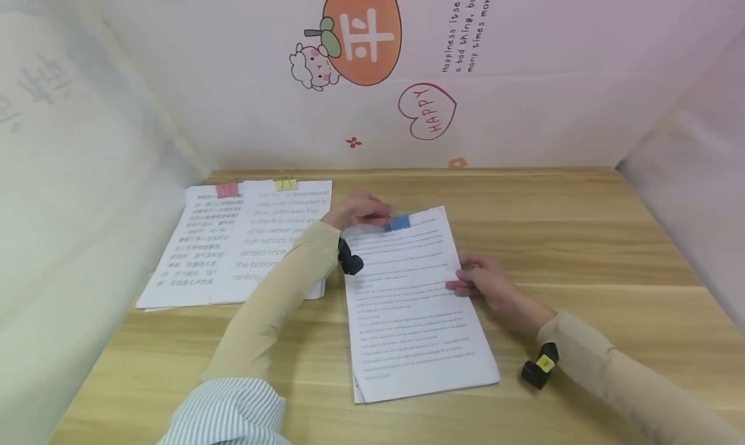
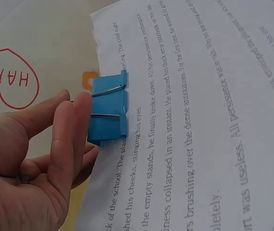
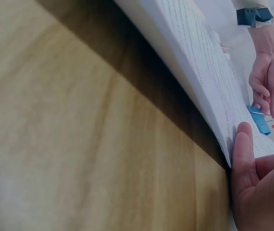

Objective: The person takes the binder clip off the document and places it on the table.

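In the head view a stack of printed paper (image 1: 407, 315) lies at the middle of the table, slightly turned. A blue binder clip (image 1: 400, 222) sits on its top edge. My left hand (image 1: 362, 210) is at that edge; in the left wrist view its fingertips pinch the wire handles of the binder clip (image 2: 109, 108). My right hand (image 1: 489, 283) holds the stack's right edge, with fingers laid over the sheets. Seen from the right wrist, the long edge of the stack (image 3: 194, 77) stands a little above the table, with a dark shadow beneath.
To the left lie two more printed stacks, one with a pink clip (image 1: 227, 190) and one with a yellow clip (image 1: 286, 185). My left forearm crosses over the nearer stack (image 1: 256, 238). A white wall covering (image 1: 524, 108) with printed drawings rises behind the wooden table (image 1: 582, 238).
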`<state>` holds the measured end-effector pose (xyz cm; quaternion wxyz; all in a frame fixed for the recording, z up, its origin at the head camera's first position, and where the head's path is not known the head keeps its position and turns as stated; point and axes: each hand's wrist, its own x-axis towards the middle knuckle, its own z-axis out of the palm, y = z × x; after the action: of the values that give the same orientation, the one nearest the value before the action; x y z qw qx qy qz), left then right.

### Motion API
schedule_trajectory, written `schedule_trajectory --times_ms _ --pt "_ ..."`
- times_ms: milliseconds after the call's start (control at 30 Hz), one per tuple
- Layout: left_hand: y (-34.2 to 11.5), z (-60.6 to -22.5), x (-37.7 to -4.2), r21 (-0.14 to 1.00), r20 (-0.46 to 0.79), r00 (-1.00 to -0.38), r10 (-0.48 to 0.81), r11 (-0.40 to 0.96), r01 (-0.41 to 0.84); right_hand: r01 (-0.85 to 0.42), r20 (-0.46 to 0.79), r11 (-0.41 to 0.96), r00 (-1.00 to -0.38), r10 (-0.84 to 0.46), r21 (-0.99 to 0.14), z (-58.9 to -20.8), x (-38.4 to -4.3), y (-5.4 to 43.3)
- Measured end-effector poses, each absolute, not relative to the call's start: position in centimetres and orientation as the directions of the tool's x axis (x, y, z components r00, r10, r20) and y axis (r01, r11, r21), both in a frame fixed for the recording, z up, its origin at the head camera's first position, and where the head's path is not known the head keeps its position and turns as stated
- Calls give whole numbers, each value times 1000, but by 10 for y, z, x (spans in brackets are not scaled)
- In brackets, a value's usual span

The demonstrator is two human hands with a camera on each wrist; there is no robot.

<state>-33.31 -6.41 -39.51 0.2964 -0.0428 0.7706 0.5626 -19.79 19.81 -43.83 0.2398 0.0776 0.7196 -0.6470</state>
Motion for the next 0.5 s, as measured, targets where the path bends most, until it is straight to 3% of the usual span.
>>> schedule_trajectory --times_ms 300,500 --pt "-52 -397 -337 844 -537 -784 312 194 -501 431 -453 147 -872 -185 -890 -438 -196 199" --pt "-51 -398 -338 837 -547 -787 286 174 -518 434 -456 147 -869 -191 -889 -438 -196 200"
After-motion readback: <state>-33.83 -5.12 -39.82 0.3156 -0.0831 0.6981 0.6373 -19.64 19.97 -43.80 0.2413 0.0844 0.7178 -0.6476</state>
